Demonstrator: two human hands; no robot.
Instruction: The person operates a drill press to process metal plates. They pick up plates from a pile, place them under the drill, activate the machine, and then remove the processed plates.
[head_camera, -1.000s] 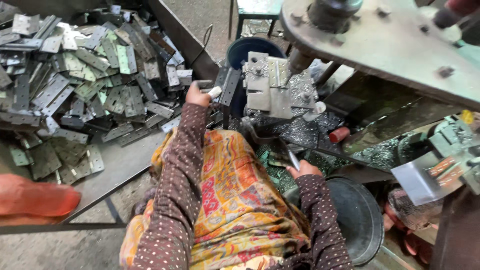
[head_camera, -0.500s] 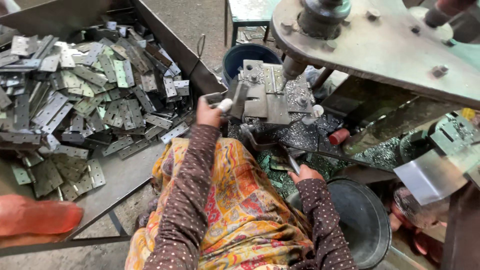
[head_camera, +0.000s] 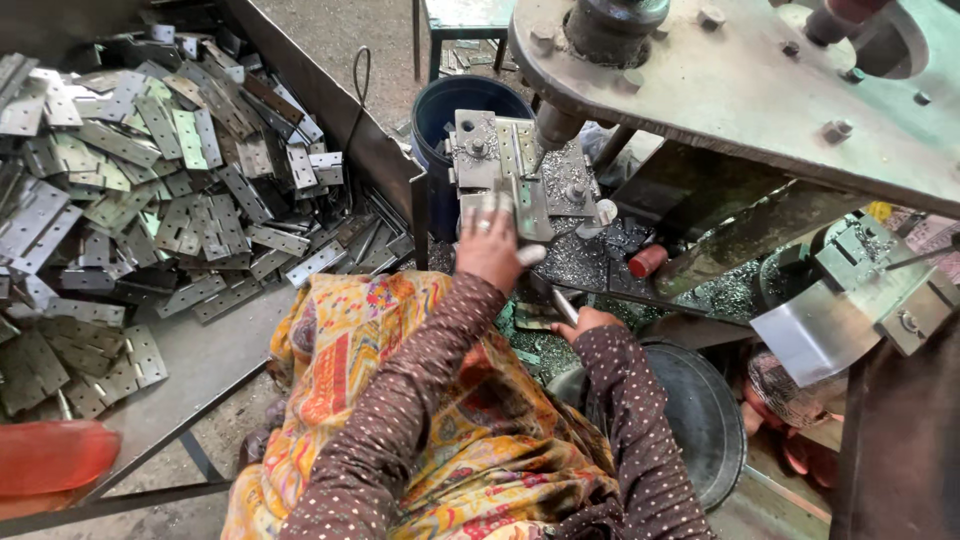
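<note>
A seated worker's left hand (head_camera: 488, 245), fingers spread flat, presses a hinge plate (head_camera: 530, 205) onto the die block (head_camera: 500, 165) beneath the press ram (head_camera: 555, 125), where the punch can meet it. The right hand (head_camera: 585, 322), closed round a thin metal rod (head_camera: 566, 305), waits low by the black pan (head_camera: 700, 420). Punched hinge plates (head_camera: 170, 190) are heaped along the tray's (head_camera: 200, 360) left side, within reach.

Press arm (head_camera: 740, 90) overhangs die block (head_camera: 505, 170).
</note>
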